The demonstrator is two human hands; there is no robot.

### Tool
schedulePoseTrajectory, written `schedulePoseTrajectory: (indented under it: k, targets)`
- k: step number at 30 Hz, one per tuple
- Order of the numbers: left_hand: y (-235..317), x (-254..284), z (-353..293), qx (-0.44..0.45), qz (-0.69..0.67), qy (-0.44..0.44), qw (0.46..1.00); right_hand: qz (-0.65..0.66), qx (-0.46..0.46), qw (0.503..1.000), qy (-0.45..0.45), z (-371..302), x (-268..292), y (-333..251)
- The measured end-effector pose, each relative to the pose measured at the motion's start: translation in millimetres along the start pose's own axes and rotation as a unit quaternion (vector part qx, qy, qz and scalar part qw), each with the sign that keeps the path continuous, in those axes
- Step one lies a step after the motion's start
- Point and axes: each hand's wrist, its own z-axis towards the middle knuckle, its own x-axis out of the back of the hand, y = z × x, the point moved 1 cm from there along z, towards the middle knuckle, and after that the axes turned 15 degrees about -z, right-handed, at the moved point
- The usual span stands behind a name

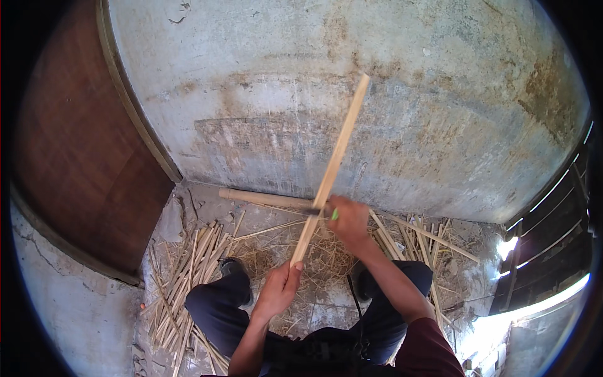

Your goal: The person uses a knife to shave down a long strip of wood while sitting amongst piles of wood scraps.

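A long, pale wooden strip (342, 141), possibly bamboo, slants up and away in front of me. My left hand (279, 289) is closed round its near end, thumb lying along the strip. Farther up, my right hand (350, 218) grips a knife with a bit of green (335, 215) at its handle. The knife's dark blade (310, 212) lies across the strip and is slightly blurred. Most of the handle is hidden inside my fist.
Many split sticks (191, 283) lie heaped at my left, with more sticks (427, 242) at my right. A thicker pole (264, 198) rests along the stained wall (282, 151). Shavings (326, 261) litter the floor between my feet. A brown door (94, 151) stands at the left.
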Motion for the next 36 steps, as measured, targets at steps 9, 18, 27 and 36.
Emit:
schedulePoseTrajectory:
  k: [9,18,27,36]
  targets:
    - [-6,4,-28,0.03,-0.042,-0.054,0.997,-0.013,-0.069,0.997,0.016,14,1,32]
    - [-36,18,-81,0.101,-0.038,-0.116,0.987,-0.056,-0.205,0.973,0.093,37,10,100]
    - [-45,32,-73,0.091,-0.118,-0.077,0.986,0.338,-0.268,0.896,-0.109,22,-27,110]
    - [-48,46,-51,0.185,-0.174,-0.091,0.963,0.13,-0.054,0.99,-0.005,-7,-41,51]
